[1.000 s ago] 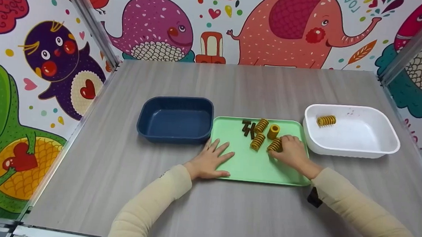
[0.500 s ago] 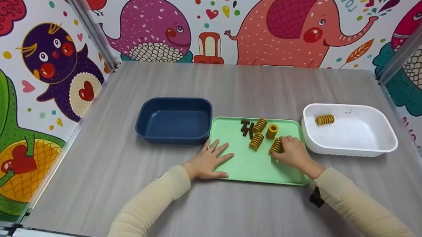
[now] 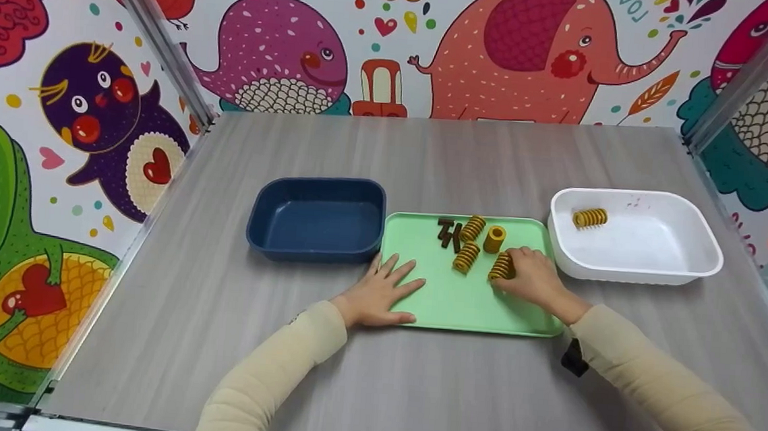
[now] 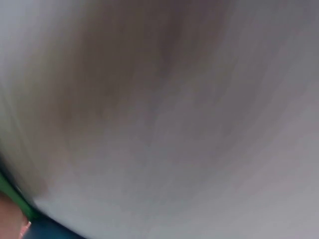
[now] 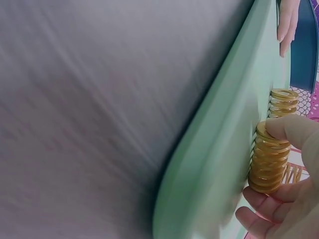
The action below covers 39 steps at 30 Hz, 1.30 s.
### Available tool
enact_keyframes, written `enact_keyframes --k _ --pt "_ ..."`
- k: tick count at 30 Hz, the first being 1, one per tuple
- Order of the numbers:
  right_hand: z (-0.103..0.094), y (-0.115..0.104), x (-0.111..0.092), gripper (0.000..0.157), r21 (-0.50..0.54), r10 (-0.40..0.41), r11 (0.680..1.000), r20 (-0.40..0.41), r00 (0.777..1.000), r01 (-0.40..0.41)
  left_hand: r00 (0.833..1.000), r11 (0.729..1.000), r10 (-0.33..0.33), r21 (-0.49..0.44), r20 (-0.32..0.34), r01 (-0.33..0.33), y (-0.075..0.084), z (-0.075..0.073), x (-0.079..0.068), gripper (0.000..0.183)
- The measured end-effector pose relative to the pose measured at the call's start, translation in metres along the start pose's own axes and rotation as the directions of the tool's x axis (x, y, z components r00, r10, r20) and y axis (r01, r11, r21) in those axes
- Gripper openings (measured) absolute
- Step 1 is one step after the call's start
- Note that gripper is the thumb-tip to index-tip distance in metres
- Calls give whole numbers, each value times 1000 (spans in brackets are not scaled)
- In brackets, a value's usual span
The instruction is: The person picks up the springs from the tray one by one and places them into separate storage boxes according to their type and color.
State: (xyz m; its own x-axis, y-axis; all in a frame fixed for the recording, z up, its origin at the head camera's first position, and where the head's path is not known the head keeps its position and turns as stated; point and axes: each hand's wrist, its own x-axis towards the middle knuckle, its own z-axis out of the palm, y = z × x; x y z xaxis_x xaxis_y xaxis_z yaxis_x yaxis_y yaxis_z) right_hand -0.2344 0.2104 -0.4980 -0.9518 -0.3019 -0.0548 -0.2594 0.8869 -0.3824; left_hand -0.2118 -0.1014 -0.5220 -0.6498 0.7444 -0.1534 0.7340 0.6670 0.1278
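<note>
My right hand pinches a yellow coil spring at the right part of the light green tray. In the right wrist view, the thumb presses one end of that spring and fingers touch the other end. My left hand rests with spread fingers on the tray's left front part. Farther back lie two more yellow springs, and a yellow hollow cylinder stands beside them. Several short dark brown pieces lie to their left. Only a bit of hand shows in the left wrist view.
A dark blue bin stands left of the tray, with no contents visible. The white bin at the right holds one yellow spring. Grey wood-look table surrounds them, with picture-covered walls behind and at the sides.
Compared with a second ago, the spring in my right hand is turned slightly more toward upright and sits a little farther right. My left hand stays in place. The head view has shifted slightly.
</note>
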Motion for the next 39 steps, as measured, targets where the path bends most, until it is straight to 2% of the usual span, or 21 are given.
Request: enact_keyframes --k 10,21,26,32,39 --pt "-6 -1 2 60 17 -5 1000 0 1000 5 1000 1000 5 -1 -11 -5 1 0 0 73" --pt "-34 -2 4 56 19 -66 998 -61 996 68 1000 1000 -7 7 8 7 0 2 1 75" --pt "-53 -1 6 57 7 -49 999 -57 997 50 1000 1000 -17 12 23 16 -1 2 2 74" --pt "-74 4 11 55 -27 -42 999 -94 995 40 999 1000 -17 9 28 17 0 1 2 73" --pt "-100 11 21 55 -25 47 998 -68 997 -49 1000 1000 -12 7 20 12 -1 1 1 74"
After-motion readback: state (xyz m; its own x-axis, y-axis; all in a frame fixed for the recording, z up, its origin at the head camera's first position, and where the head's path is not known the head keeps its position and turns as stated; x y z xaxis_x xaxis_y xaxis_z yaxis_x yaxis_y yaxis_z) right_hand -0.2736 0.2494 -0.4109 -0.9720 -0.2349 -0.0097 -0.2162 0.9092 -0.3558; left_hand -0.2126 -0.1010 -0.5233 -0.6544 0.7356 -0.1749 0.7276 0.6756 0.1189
